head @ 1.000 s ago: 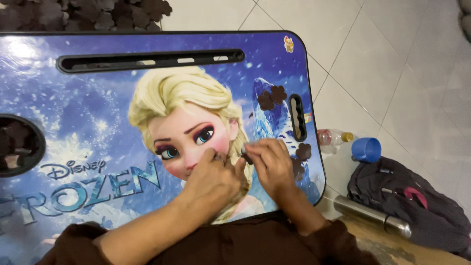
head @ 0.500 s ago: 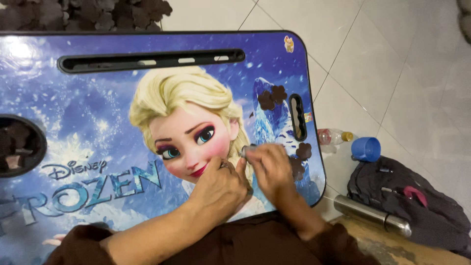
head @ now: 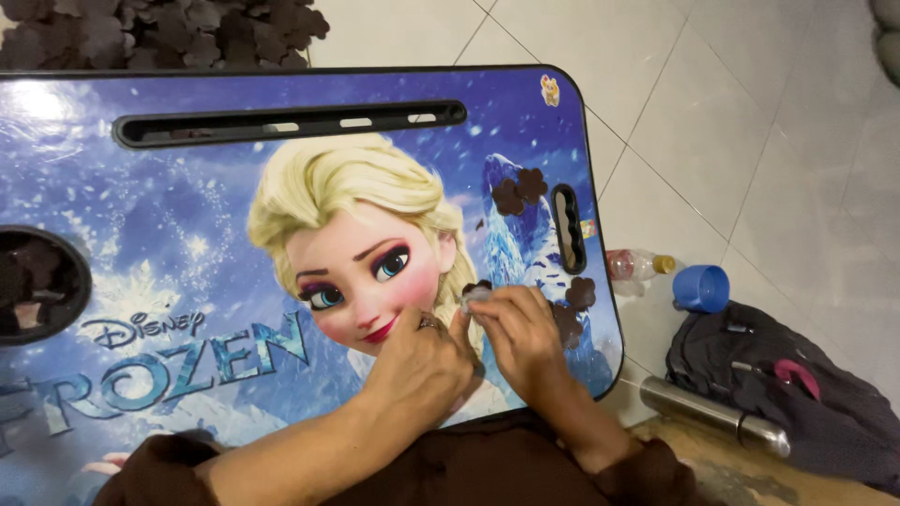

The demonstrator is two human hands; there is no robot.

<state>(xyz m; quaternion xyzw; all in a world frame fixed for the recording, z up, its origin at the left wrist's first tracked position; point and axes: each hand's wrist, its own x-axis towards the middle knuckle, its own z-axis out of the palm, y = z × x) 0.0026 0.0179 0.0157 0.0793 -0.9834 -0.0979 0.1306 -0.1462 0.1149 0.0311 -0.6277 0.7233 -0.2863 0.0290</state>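
White floor tiles [head: 750, 122] surround a blue picture-printed counter [head: 187, 206]. At its near right edge, left hand [head: 422, 365] and right hand [head: 520, 333] together pinch a small dark flower-shaped piece [head: 476, 290]; similar pieces [head: 520, 190] lie farther right.

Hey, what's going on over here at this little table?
A person sits at a small blue picture-printed lap table, both hands together near its front edge. The left hand and right hand pinch a small dark flower-shaped piece between the fingertips. Similar pieces lie loose on the table.
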